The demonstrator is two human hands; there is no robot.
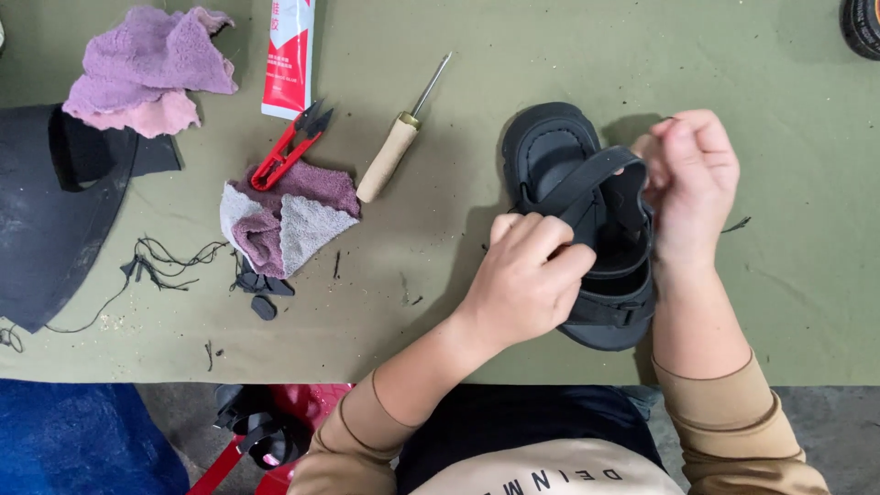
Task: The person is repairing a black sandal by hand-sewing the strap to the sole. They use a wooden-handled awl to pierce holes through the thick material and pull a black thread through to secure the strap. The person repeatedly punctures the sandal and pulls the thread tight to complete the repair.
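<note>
Left hand (524, 275) grips the strap of a black sandal (587, 229) lying on the green surface (458, 302), right hand (689, 174) pinching the strap's far end, awl (396, 145) nearby.

Bench: olive-green cloth cover (513, 27), creased, flecked with dark scraps and thread ends | Front edge: runs straight across, low in view | Floor: grey concrete (816, 412) beyond the edge, lower right | Lower left: blue sheet (73, 440) under the bench | Light: even, soft shadows
</note>
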